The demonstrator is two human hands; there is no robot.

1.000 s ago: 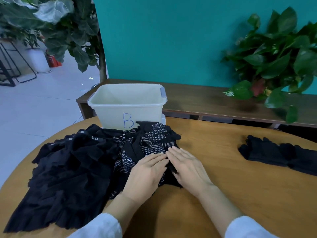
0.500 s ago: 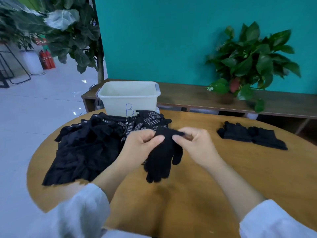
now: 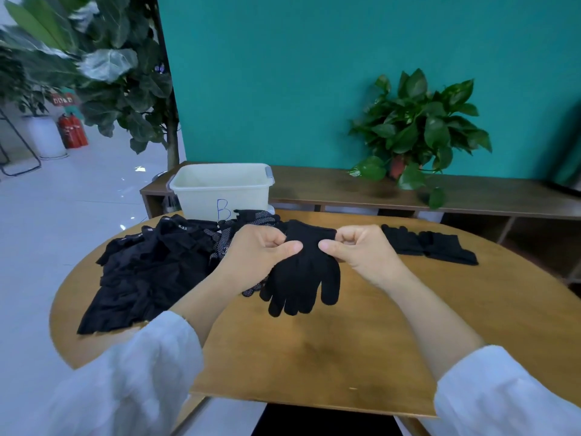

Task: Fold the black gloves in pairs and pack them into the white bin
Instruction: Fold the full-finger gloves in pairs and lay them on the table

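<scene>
Held above the table, in front of the white bin: one black glove, cuff up, fingers hanging down toward the tabletop. Whether a second glove lies behind it cannot be told.

Left hand: closed in a pinch on the left edge of the glove cuff, thumb pressed against the fabric, remaining fingers curled.

Right hand: closed in a pinch on the right edge of the same cuff, thumb tip touching the fabric, fingers curled into the palm.

White bin: standing at the far edge of the table, open top, blue letter "B" on the near wall. Contents not visible.

Left of the held glove, in front of the bin: pile of black gloves, loosely heaped, touching the base of the bin. Dotted gloves on the right part of the pile, partly hidden behind the left hand.

Right of the bin, well apart from it: glove stack, lying flat on the table.

Behind the bin: wooden shelf carrying a potted plant, against a teal wall.
</scene>
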